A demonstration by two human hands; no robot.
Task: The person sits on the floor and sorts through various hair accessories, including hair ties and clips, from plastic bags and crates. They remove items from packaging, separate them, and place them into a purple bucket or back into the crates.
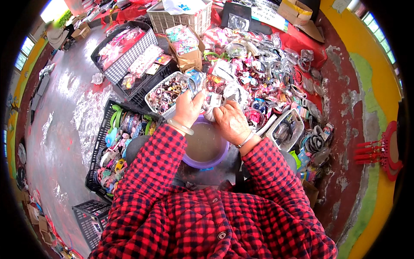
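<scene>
Over a purple basin (226, 152) of murky water, both my hands are held close together. My left hand (188, 109), with a pale bangle at its wrist, is closed on a thin grey-and-clear piece (192, 86) that sticks up past the fingertips; its kind is hard to make out. My right hand (233, 122), a metal bracelet on the wrist, is closed round a crumpled grey cloth (209, 115) at the basin's far rim. Just beyond the hands lies a heap of wrapped hair accessories (258, 75).
White baskets of hair ties (148, 98) and dark bands (299, 137) flank the basin. At left stands a black crate (95, 162) full of headbands. Farther off are a houndstooth box (136, 58), a cardboard box (189, 58) and a beige crate (199, 19). A person (57, 36) sits at far left.
</scene>
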